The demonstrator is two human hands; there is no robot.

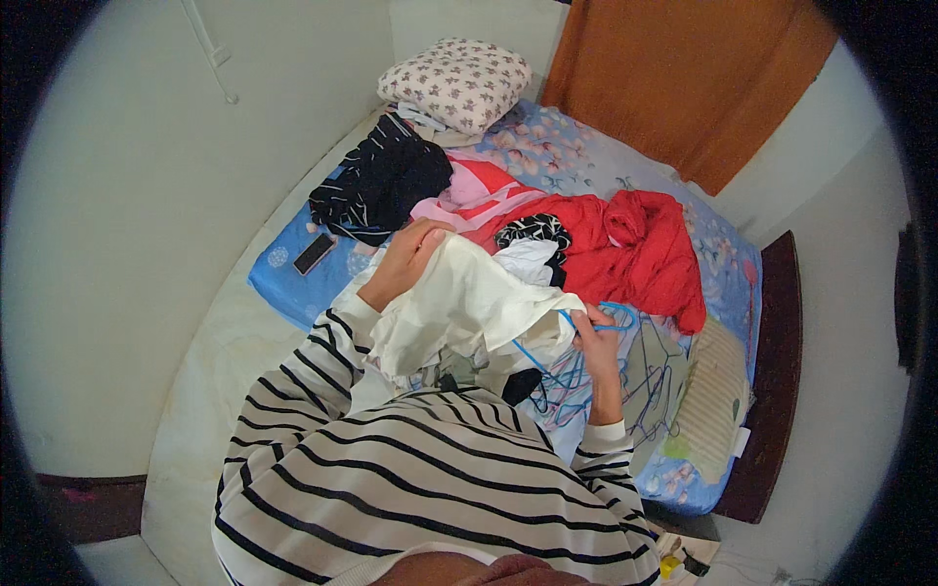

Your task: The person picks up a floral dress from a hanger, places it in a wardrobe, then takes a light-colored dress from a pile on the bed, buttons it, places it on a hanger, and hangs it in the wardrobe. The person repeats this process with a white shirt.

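My left hand (412, 260) grips a cream-white garment (462, 300) by its upper left edge. The cloth hangs in folds in front of my chest. At its other end, my right hand (597, 340) holds a blue clothes hanger (619, 316) together with the garment's corner. The hanger's hook points right, past my fingers, and one blue arm shows below the cloth. The rest of the hanger is hidden by the fabric. Below my right hand, several more hangers (568, 392) lie in a tangled heap on the bed.
A blue floral bed (527, 150) carries a red garment (586, 242), black striped clothing (385, 179), a white cloth (527, 261) and a smartphone (315, 254). A patterned pillow (458, 84) lies at the far corner. A striped pillow (711, 395) lies near the dark wooden headboard (778, 381).
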